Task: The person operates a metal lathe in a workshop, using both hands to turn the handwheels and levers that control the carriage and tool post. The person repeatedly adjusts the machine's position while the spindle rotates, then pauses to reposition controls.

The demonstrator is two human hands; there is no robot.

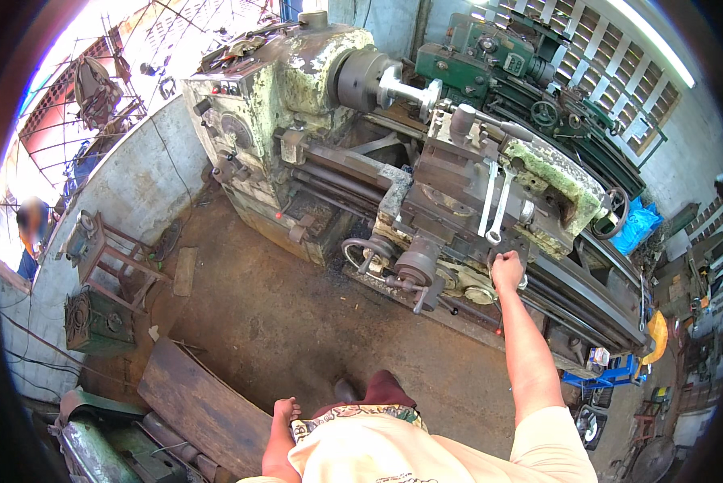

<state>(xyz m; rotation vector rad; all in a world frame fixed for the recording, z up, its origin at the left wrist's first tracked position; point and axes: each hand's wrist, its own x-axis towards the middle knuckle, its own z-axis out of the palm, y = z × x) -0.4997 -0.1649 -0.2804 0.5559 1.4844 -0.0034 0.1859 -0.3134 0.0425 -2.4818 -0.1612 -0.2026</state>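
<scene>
two long, silver metal spanners (502,201) lie side by side on the big metal lathe (442,201) with patchy pale green paint, just past the bare right hand (507,272). that hand is curled at the lathe's front, but what it grips, if anything, cannot be told. the bare left hand (287,410) hangs low, fingers bent, its grip unclear. the spanners look hard, stiff, rather heavy and maybe slippery, best held mid-handle.
</scene>
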